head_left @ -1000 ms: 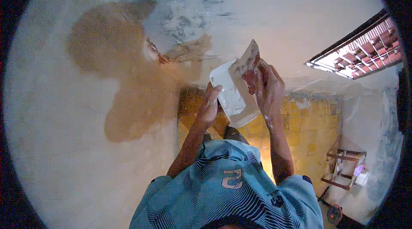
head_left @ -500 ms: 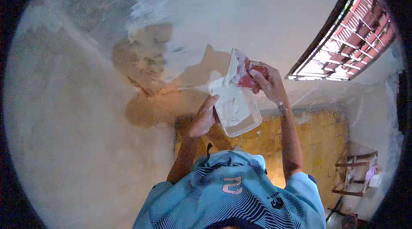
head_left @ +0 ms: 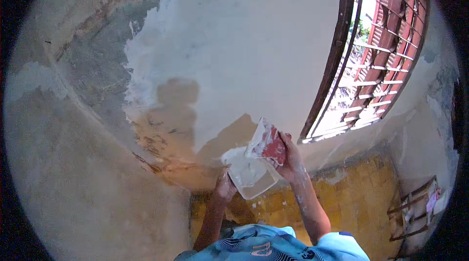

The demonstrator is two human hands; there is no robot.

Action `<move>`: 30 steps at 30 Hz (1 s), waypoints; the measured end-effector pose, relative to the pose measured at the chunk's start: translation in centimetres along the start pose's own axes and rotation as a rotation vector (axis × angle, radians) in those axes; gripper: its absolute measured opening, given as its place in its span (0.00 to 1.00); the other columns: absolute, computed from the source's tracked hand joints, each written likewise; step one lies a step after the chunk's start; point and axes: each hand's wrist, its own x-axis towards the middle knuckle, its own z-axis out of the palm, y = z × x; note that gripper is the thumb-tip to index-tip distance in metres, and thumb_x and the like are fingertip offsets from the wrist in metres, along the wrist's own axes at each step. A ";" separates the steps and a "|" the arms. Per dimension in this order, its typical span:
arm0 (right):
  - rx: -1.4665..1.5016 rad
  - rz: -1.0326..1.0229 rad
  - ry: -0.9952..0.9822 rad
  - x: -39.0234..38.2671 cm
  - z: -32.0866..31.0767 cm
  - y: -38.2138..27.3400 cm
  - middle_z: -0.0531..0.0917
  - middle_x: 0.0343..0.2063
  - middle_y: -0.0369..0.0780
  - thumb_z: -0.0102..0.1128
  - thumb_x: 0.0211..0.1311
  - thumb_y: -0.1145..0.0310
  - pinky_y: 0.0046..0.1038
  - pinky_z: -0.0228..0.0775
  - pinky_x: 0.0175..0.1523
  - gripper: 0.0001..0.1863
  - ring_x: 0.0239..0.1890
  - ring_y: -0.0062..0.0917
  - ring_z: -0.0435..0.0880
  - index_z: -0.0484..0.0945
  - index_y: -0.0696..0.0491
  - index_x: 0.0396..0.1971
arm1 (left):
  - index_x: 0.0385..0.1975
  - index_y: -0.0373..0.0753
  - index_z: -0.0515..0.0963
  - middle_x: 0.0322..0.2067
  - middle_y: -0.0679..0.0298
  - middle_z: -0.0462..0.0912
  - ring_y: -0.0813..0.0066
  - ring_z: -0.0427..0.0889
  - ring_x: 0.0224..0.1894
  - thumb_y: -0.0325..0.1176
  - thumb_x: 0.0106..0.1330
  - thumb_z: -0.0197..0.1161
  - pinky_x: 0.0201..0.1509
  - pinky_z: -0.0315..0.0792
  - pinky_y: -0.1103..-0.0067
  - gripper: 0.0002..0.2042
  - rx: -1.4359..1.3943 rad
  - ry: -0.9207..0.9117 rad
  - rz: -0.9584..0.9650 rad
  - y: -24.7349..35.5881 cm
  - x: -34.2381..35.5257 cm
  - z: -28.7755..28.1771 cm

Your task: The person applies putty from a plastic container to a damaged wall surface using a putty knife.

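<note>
The right hand (head_left: pixel 291 162) grips a red scraper (head_left: pixel 274 149), its blade (head_left: pixel 257 142) facing left, by the far edge of the tub (head_left: pixel 263 185) the left hand (head_left: pixel 225 187) holds.

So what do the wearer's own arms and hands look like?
Left hand and right hand are ungloved. Whitish smears mark the right forearm. The light-blue jersey has dark stripes; its short right sleeve has a dark-blue edge.
</note>
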 end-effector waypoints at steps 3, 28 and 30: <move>0.029 0.011 -0.129 -1.4 1.9 -1.4 0.81 0.43 0.38 0.52 0.68 0.59 0.30 0.79 0.47 0.14 0.45 0.25 0.82 0.72 0.52 0.47 | 0.62 0.36 0.62 0.58 0.57 0.71 0.62 0.73 0.58 0.48 0.72 0.41 0.63 0.68 0.64 0.25 -0.065 -0.043 0.012 0.0 0.8 -0.2; -1.173 -2.211 0.207 10.5 27.8 -18.4 0.80 0.27 0.46 0.51 0.62 0.76 0.30 0.71 0.34 0.12 0.24 0.33 0.78 0.76 0.56 0.45 | 0.63 0.39 0.61 0.60 0.58 0.69 0.59 0.69 0.60 0.53 0.71 0.45 0.64 0.66 0.65 0.28 0.268 -0.013 0.098 0.0 1.7 -16.5; -1.364 -1.935 0.245 12.5 27.5 -15.3 0.82 0.33 0.49 0.53 0.59 0.76 0.41 0.72 0.37 0.16 0.33 0.47 0.82 0.75 0.53 0.48 | 0.63 0.39 0.61 0.60 0.58 0.69 0.59 0.69 0.60 0.53 0.71 0.45 0.64 0.66 0.64 0.28 0.239 -0.018 0.075 0.5 1.2 -15.1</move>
